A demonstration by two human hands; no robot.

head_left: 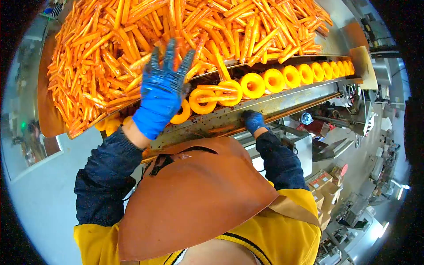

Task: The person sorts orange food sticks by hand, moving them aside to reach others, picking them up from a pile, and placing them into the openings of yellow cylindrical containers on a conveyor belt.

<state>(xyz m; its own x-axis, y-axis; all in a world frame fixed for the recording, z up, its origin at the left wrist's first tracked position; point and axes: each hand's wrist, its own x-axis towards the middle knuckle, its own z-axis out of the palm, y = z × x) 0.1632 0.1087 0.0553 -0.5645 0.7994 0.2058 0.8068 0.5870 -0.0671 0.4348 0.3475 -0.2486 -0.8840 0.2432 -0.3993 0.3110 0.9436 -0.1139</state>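
Observation:
My left hand (163,90), in a blue glove with dark wet fingertips, is spread open over the near edge of a heap of orange, sauce-coated food sticks (123,57). I see nothing gripped in it. Just right of it, loose sticks (216,90) lie across two yellow-orange funnel-shaped cups, and another stick leans from the heap into one cup (231,100). My right hand (253,121), also gloved in blue, rests at the metal ledge (221,119) below the cups. Its fingers are foreshortened, so their grip does not show.
A row of round funnel-shaped cups (274,80) runs along the near side of the metal tray (338,20) that holds the heap. A brown apron (194,198) covers my front. Machinery (327,128) and cardboard boxes (329,190) stand to the right.

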